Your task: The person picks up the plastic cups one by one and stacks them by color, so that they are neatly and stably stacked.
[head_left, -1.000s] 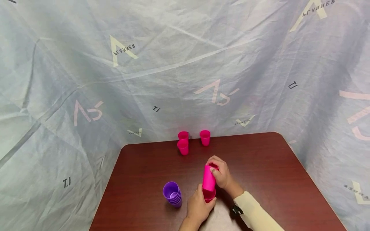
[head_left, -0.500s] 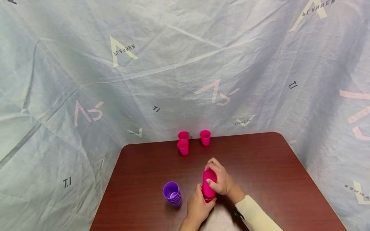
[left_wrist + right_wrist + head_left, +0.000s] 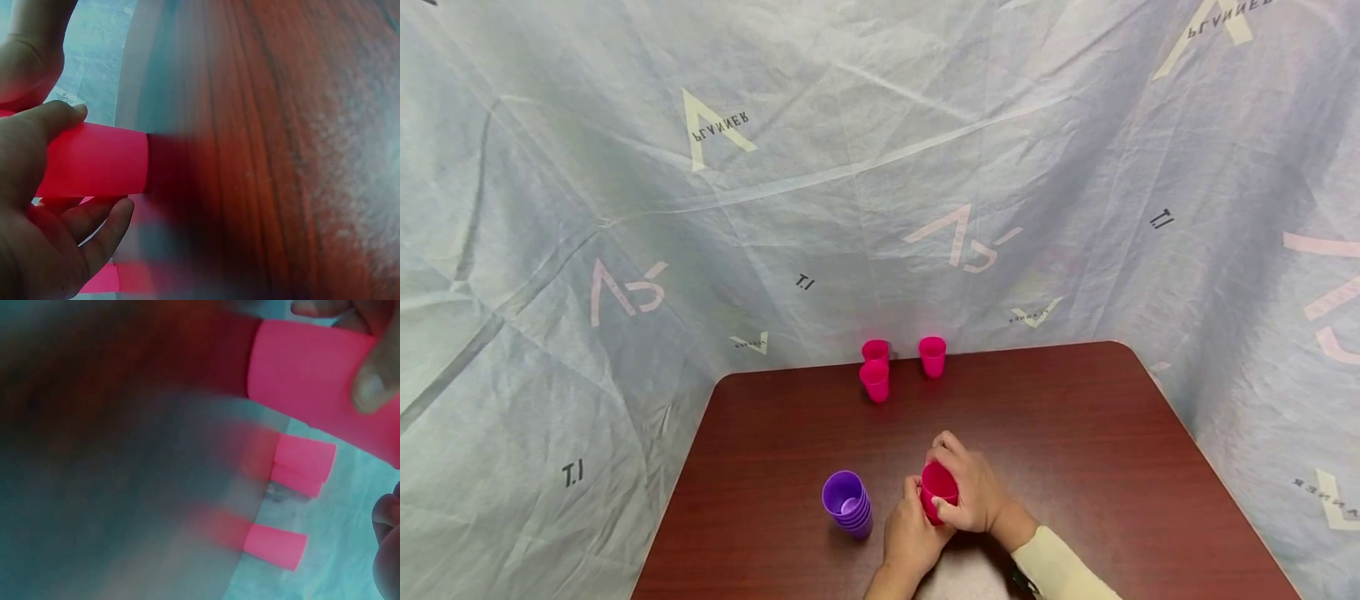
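Two pink cups (image 3: pixel 939 485), one nested in the other, stand upright between my hands near the table's front. My left hand (image 3: pixel 914 530) grips the outer cup (image 3: pixel 103 159) from the left, thumb on one side and fingers on the other; the cup's base is close to the tabletop in the left wrist view. From the right, my right hand (image 3: pixel 974 492) holds the upper cup near its rim, its thumb at the near side. A stack of purple cups (image 3: pixel 848 506) stands mouth up to the left of my left hand.
At the table's back edge stand a pair of pink cups, one (image 3: pixel 876 382) in front of another (image 3: pixel 876 350), and a single pink cup (image 3: pixel 932 358) to their right. A grey printed cloth (image 3: pixel 850 208) hangs behind and beside the brown table (image 3: pixel 775 450).
My right hand has moved down toward me, lowering the upper pink cup into the one my left hand holds. The left hand and the other cups have stayed in place.
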Demonstrator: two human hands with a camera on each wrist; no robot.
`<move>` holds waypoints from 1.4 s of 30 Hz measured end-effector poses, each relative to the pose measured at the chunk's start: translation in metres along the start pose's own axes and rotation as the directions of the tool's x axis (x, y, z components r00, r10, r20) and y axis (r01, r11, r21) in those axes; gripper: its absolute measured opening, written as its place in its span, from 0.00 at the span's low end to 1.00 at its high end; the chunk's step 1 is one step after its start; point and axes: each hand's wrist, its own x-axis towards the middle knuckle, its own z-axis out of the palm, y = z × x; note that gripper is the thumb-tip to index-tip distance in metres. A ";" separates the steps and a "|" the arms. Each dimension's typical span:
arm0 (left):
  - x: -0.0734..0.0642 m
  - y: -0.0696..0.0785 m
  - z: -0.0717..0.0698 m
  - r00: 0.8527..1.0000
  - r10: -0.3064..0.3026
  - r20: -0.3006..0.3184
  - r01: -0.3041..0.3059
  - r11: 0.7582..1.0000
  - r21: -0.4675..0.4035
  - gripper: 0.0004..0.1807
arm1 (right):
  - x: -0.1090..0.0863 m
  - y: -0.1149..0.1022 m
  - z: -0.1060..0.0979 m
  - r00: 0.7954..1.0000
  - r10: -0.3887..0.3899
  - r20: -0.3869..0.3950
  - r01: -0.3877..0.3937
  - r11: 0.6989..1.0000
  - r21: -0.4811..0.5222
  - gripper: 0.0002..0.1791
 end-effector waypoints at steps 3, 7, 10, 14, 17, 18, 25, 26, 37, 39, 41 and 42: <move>0.000 0.000 -0.001 1.000 0.006 -0.003 -0.006 1.000 0.002 0.35 | -0.004 -0.003 0.002 0.999 0.008 0.033 -0.008 1.000 0.010 0.29; 0.001 0.000 -0.002 1.000 0.007 -0.007 -0.007 1.000 0.017 0.35 | -0.009 -0.004 0.006 0.998 0.016 0.063 -0.017 1.000 0.016 0.30; 0.001 -0.001 -0.001 1.000 0.006 0.000 -0.006 1.000 0.022 0.36 | -0.014 -0.004 0.009 0.998 0.006 0.056 -0.006 1.000 -0.007 0.30; 0.001 -0.003 0.000 1.000 0.000 0.010 0.000 1.000 0.013 0.36 | -0.017 -0.003 0.012 0.999 -0.011 0.050 0.012 1.000 -0.027 0.30; -0.001 -0.005 0.001 1.000 -0.005 0.005 0.005 1.000 0.002 0.36 | -0.017 -0.003 0.012 0.998 -0.013 0.061 0.014 1.000 -0.013 0.28; -0.001 -0.006 0.001 1.000 -0.009 0.004 0.009 1.000 -0.002 0.36 | -0.017 -0.003 0.012 0.998 -0.012 0.066 0.012 1.000 -0.005 0.27; -0.002 -0.005 0.001 0.999 -0.032 0.009 0.032 0.999 -0.020 0.38 | -0.008 0.001 0.008 0.998 -0.021 0.051 0.019 0.998 0.053 0.21; -0.002 -0.004 0.001 0.999 -0.035 0.009 0.036 0.999 -0.022 0.38 | -0.005 0.002 0.007 0.999 -0.027 0.042 0.025 0.998 0.058 0.20; -0.004 0.000 0.006 0.994 -0.104 0.038 0.105 0.994 -0.019 0.36 | 0.027 0.012 -0.010 0.993 0.114 -0.027 -0.115 0.992 -0.052 0.05; -0.004 0.000 0.007 0.994 -0.106 0.039 0.107 0.994 -0.023 0.35 | 0.033 0.016 -0.013 0.988 0.151 -0.032 -0.153 0.985 -0.076 0.07; -0.004 0.000 0.008 0.993 -0.108 0.040 0.109 0.993 -0.036 0.35 | 0.040 0.021 -0.015 0.981 0.191 -0.031 -0.193 0.977 -0.095 0.09; -0.004 0.000 0.008 0.993 -0.112 0.042 0.114 0.993 -0.042 0.35 | 0.043 0.023 -0.016 0.978 0.205 -0.033 -0.207 0.973 -0.105 0.09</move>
